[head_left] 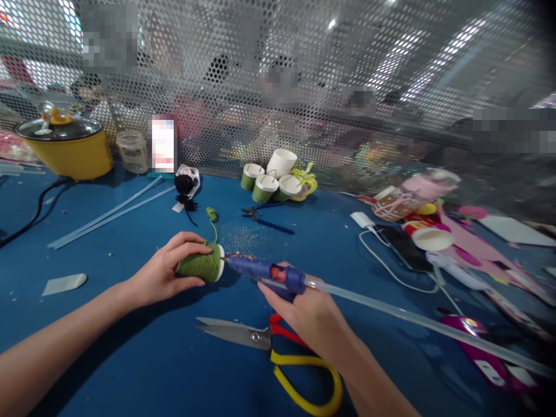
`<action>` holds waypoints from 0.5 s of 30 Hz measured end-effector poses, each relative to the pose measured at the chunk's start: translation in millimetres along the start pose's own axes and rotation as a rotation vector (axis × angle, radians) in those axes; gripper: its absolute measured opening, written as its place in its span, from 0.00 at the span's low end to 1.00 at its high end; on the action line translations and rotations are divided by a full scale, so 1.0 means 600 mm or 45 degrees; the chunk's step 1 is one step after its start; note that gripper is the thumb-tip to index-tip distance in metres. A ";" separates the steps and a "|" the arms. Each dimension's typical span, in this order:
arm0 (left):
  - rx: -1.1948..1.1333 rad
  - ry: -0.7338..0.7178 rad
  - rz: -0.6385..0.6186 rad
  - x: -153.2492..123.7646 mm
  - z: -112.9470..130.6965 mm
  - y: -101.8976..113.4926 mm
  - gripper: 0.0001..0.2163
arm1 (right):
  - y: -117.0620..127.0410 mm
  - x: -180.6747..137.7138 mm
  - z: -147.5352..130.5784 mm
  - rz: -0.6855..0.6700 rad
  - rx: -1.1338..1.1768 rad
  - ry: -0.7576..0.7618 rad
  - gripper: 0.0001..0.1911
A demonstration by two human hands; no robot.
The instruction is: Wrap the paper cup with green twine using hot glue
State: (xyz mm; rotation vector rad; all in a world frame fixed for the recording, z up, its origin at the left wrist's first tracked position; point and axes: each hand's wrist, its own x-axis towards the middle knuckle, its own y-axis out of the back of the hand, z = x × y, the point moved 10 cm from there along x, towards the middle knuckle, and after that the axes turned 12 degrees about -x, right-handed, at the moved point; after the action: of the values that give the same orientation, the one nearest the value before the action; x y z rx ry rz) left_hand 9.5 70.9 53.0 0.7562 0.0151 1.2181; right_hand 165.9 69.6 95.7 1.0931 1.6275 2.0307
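Observation:
My left hand (167, 269) is closed around a small cup wrapped in green yarn (202, 263), which lies on its side with its white rim toward the right. A strand leads from it to a little bundle of green yarn (211, 214). In my right hand (306, 313) is a blue hot glue gun (263, 271), its nozzle at the cup's rim; whether it touches, I cannot tell. From the gun's back a long clear glue stick (403, 315) stretches to the right. Scissors (256, 337) with red and yellow handles lie below the gun, partly under my right forearm.
Several green-wrapped cups (264, 188) stand near the perforated metal screen (217, 104), with blue-handled pliers (269, 219) before them. Glue sticks (110, 211), a yellow pot (72, 150), a jar (132, 152) and a lit phone (163, 145) are at left. A cabled phone (406, 249) and a power strip (480, 353) lie right.

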 end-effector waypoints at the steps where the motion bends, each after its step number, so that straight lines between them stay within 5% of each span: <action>1: 0.004 -0.008 -0.003 0.000 0.001 -0.001 0.17 | 0.001 0.002 0.003 0.008 0.006 -0.029 0.12; 15: 0.052 -0.083 -0.036 -0.004 0.004 -0.008 0.17 | 0.006 0.009 0.013 -0.035 0.087 -0.166 0.11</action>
State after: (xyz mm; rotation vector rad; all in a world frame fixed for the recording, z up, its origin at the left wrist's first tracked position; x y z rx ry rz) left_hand 13.8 66.8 51.4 0.8285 -0.0028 1.1685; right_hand 168.7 77.8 101.5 1.1940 1.6474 1.8574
